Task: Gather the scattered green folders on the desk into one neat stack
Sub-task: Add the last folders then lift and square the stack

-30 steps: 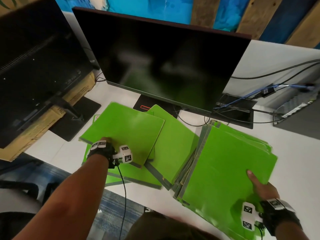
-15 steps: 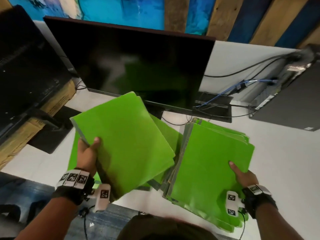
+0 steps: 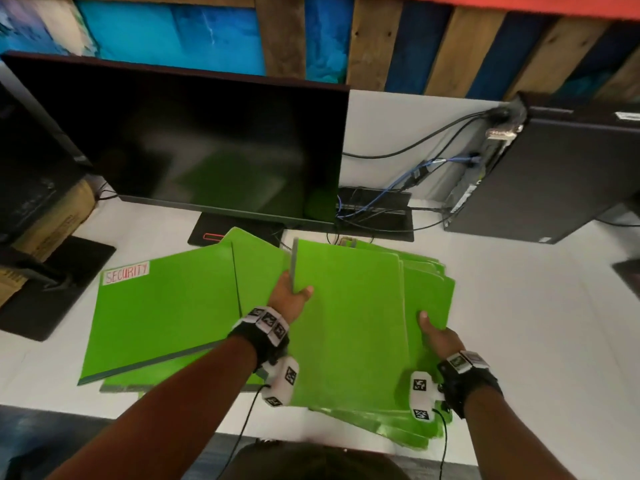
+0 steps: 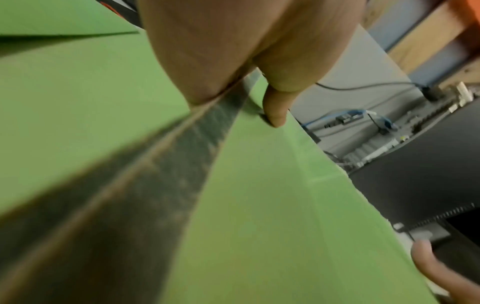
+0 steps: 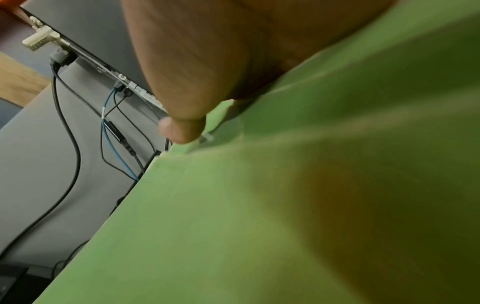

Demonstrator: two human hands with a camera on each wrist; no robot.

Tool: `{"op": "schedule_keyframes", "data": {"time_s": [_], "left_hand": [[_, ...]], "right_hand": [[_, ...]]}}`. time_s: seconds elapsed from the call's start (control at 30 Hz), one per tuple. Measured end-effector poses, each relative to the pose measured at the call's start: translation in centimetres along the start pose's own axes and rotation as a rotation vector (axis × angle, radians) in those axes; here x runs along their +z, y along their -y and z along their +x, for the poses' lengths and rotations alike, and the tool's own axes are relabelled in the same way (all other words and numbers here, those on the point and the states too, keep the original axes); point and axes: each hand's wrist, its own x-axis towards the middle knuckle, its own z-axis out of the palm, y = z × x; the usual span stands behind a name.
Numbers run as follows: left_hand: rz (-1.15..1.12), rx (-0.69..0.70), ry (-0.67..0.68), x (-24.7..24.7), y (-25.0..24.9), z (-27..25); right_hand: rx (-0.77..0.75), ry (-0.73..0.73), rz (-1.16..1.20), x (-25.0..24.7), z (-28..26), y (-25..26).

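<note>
A person's left hand (image 3: 289,299) pinches the grey spine edge of a green folder (image 3: 346,323), thumb on the top cover and fingers hidden beneath, a grip that tips the spine side up so the folder can be laid over the pile (image 3: 429,292) at the right. The left wrist view confirms it: the thumb (image 4: 275,107) presses the cover just beside the dark spine. The right hand (image 3: 436,336) rests on that pile's right side, thumb on top; whether its other fingers curl under cannot be told. Its likely purpose is to brace the fanned folders and square them as the new one lands.

Outward from the two hands, the pile is still ragged, its edges stepped toward the far right and near corner. To the left, more green folders lie overlapped on the white table (image 3: 519,341), the topmost bearing a label reading "SECURITY" (image 3: 126,271); these have yet to be gathered, so the job appears roughly midway.

Behind stand a dark monitor (image 3: 194,147), a black computer tower (image 3: 554,174) and a tangle of cables (image 3: 398,202), close enough that a careless sweep of a folder could snag them.
</note>
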Motion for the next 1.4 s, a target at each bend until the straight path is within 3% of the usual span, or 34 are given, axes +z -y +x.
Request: {"op": "schedule_keyframes", "data": {"time_s": [0.13, 0.27, 0.37, 0.43, 0.5, 0.57, 0.6, 0.7, 0.8, 0.97, 1.2, 1.3, 1.4], "left_hand": [[0.093, -0.044, 0.07, 3.5, 0.1, -0.2], [0.253, 0.025, 0.107, 4.7, 0.3, -0.4], [0.218, -0.039, -0.072, 1.5, 0.6, -0.8], [0.244, -0.2, -0.323, -2.5, 2.1, -0.8], [0.247, -0.463, -0.521, -7.0, 4.3, -1.5], [0.296, -0.68, -0.555, -10.7, 7.6, -2.4], [0.373, -0.709, -0.479, -12.0, 9.3, -2.7], [0.616, -0.597, -0.104, -14.2, 11.2, -3.9], [0.783, -0.452, 0.016, -15.3, 10.0, -5.0], [0.823, -0.451, 0.036, -15.6, 9.7, -5.5], [0.565, -0.427, -0.085, -18.0, 9.9, -5.3], [0.752, -0.341, -0.103, -18.6, 10.0, -3.7], [0.798, -0.266, 0.022, -16.7, 10.7, -2.6]], "right_hand": [[-0.007, -0.004, 0.064, 0.1, -0.4, -0.1], [-0.028, 0.0, 0.042, 0.2, -0.3, -0.7], [-0.04, -0.016, 0.008, 0.4, 0.0, -0.9], [-0.037, -0.044, -0.002, 0.6, 0.2, -1.0], [-0.027, -0.072, 0.002, 0.9, 0.4, -1.1], [-0.019, -0.083, -0.004, 1.1, 0.6, -1.3], [-0.015, -0.084, -0.01, 1.1, 0.7, -1.3], [-0.015, -0.083, -0.022, 1.1, 0.8, -1.2], [-0.023, -0.071, -0.042, 0.9, 0.6, -1.0], [-0.037, -0.088, -0.051, 0.8, 0.1, -0.9], [-0.017, -0.098, -0.073, 0.8, 0.2, -0.8], [-0.018, -0.099, -0.08, 0.7, 0.2, -0.8], [-0.017, -0.091, -0.074, 0.8, 0.2, -0.7]]}}
